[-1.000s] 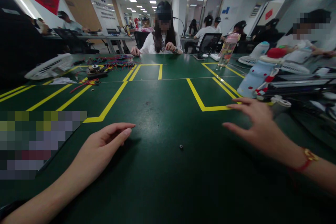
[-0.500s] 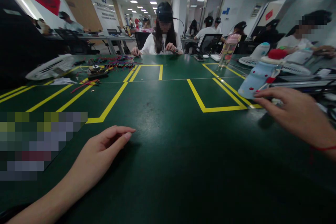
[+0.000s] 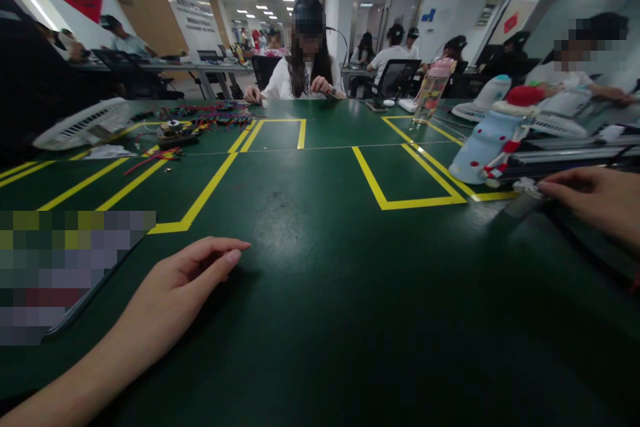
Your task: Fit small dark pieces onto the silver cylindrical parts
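Head view, hands (image 3: 185, 280) wide apart, bare green table (image 3: 320, 320) between

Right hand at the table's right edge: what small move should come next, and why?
Probably close the fingertips on the small white part. The right hand has its fingertips right beside it, by the blue dotted bottle, with no grip visible yet. The left hand rests empty on the green mat.
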`<state>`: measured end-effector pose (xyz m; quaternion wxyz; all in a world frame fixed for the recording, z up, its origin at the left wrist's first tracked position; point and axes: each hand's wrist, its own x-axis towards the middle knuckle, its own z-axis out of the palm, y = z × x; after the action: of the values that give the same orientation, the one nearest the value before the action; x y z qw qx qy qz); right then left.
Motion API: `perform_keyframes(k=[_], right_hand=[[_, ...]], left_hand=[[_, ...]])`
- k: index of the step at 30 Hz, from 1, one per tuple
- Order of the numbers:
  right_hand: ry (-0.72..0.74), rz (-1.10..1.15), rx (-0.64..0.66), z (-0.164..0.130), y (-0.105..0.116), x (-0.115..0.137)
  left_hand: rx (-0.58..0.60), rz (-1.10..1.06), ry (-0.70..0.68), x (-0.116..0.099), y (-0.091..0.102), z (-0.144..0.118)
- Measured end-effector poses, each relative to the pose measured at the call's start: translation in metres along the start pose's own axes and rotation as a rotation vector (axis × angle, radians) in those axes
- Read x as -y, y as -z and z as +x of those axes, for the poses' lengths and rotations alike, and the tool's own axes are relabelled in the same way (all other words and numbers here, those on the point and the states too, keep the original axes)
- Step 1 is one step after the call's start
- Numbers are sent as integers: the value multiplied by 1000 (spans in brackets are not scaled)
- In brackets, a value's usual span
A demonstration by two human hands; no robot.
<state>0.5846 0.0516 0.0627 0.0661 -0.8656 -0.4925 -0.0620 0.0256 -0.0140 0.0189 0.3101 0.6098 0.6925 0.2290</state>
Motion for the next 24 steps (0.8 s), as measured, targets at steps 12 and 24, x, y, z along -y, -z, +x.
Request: perform_keyframes(k=[12, 24], right_hand=[[-103, 117, 37, -7, 5, 9], [108, 61, -21, -9, -6, 5]], left_hand=[[-3, -25, 2, 0, -2, 2], [-16, -1, -23, 2, -2, 2]])
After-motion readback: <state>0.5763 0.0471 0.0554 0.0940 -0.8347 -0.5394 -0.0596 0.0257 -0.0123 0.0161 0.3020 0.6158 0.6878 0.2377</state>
